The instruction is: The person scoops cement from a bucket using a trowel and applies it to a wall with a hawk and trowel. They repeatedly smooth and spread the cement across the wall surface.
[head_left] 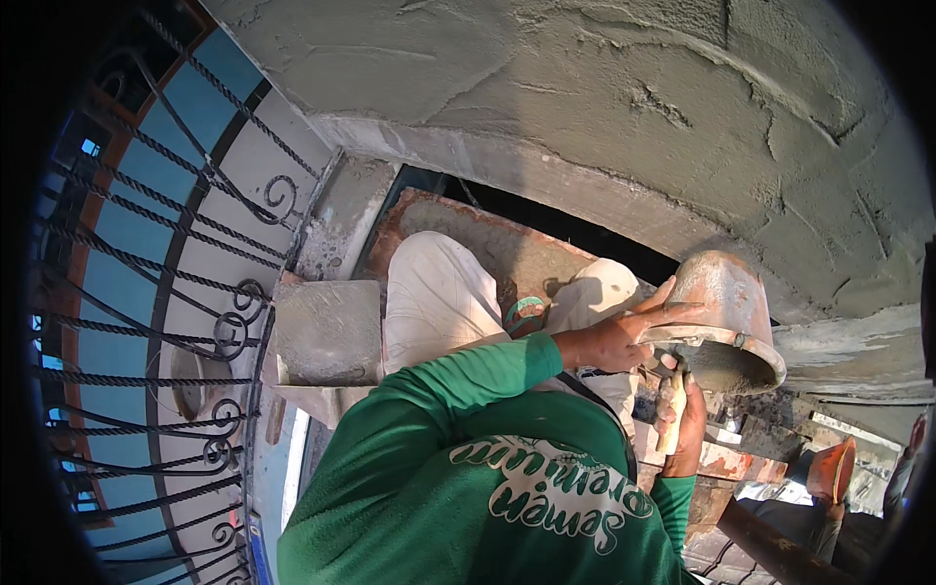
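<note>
A mortar-caked orange-grey bucket [717, 292] is tipped on its side to the right of my knees, its mouth turned back toward me. My left hand [619, 336] grips its rim, fingers spread along the outside and the thumb near the opening. In my right hand [690, 419], just below the rim, is a trowel with a pale handle [671, 414]. Its dark metal end points at the bucket's mouth, and most of the blade is hidden. Grey mortar [726, 369] shows inside the bucket in shadow.
A wall with wet grey plaster [624, 88] rises ahead, above a dark gap. Mortar-smeared boards [478, 229] lie beneath me. Twisted iron railing [146, 336] and a square grey block [330, 331] stand left. At lower right, another person is beside an orange bucket [831, 470].
</note>
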The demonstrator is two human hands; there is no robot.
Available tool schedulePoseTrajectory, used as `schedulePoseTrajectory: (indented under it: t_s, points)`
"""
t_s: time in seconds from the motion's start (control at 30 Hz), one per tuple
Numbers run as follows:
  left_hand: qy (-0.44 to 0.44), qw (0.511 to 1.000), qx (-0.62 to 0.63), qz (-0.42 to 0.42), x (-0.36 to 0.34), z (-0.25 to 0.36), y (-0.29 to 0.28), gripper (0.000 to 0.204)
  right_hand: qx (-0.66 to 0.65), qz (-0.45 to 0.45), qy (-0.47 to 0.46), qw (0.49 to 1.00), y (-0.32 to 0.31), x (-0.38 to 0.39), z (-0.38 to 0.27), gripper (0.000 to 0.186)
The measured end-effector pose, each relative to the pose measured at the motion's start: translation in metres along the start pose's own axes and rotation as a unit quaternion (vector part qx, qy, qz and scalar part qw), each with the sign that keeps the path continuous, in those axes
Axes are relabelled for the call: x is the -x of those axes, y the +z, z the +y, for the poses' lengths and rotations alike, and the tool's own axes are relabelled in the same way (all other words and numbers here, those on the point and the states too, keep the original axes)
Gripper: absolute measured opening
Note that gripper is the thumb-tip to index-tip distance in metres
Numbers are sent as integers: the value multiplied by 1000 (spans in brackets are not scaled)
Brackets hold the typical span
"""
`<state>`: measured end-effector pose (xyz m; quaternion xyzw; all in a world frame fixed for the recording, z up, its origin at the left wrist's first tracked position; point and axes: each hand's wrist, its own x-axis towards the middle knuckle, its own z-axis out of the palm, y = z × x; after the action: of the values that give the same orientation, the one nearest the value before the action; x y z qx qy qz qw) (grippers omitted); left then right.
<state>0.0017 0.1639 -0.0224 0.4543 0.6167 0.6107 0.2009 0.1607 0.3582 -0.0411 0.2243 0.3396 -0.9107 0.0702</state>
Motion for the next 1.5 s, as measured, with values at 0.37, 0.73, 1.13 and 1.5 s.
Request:
schedulePoseTrajectory:
  t_s: [0.37,0.73,1.13,1.5]
  points:
    - [-62,983,-31,169,71,52,-53,95,151,-103,51,982,110,-40,-2,46]
    - [-37,940,-96,326,123,41,-83,92,203,-116,142,962,173,-74,24,45]
    - [42,926,-17,374,142,20,-109,90,54,-222,199,953,195,-114,42,57]
    - [-49,824,166,539,153,11,-107,16,306,-168,161,923,231,-133,22,31]
